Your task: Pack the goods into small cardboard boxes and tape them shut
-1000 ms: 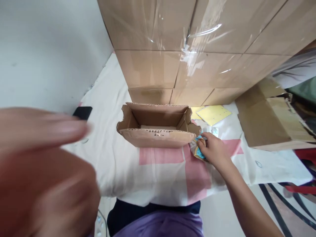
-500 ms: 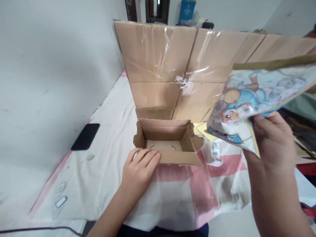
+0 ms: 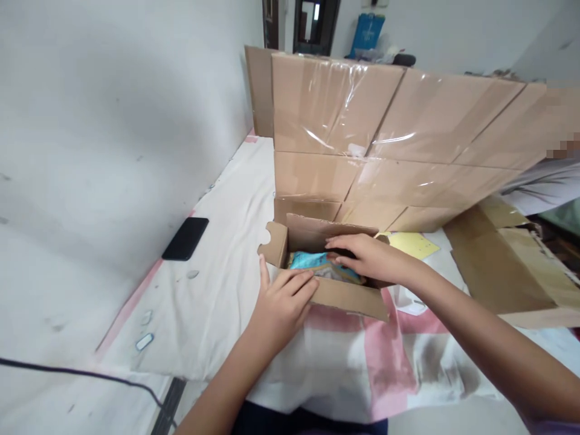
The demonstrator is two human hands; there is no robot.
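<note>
A small open cardboard box (image 3: 348, 298) stands in front of me on the cloth. Inside it lies a crinkly blue and white printed packet (image 3: 310, 261), partly covered by my right hand. My left hand (image 3: 285, 296) rests on the near flap at the left, fingers spread, with the index finger pointing toward the left end flap. My right hand (image 3: 356, 251) reaches into the box from the right, its fingers stretched over the packet. Some of its fingertips are hidden below the rim.
A tall taped cardboard panel (image 3: 330, 103) rises behind the box. A black phone (image 3: 185, 238) lies left near the wall. Yellow paper (image 3: 414, 243) is right of the box, and a larger open carton (image 3: 502, 272) stands farther right. A cable (image 3: 90, 373) runs at lower left.
My right hand has brought the packet from the upper right down into the small box and has loosened its grip. My left hand stays on the near flap. The view has shifted left.
</note>
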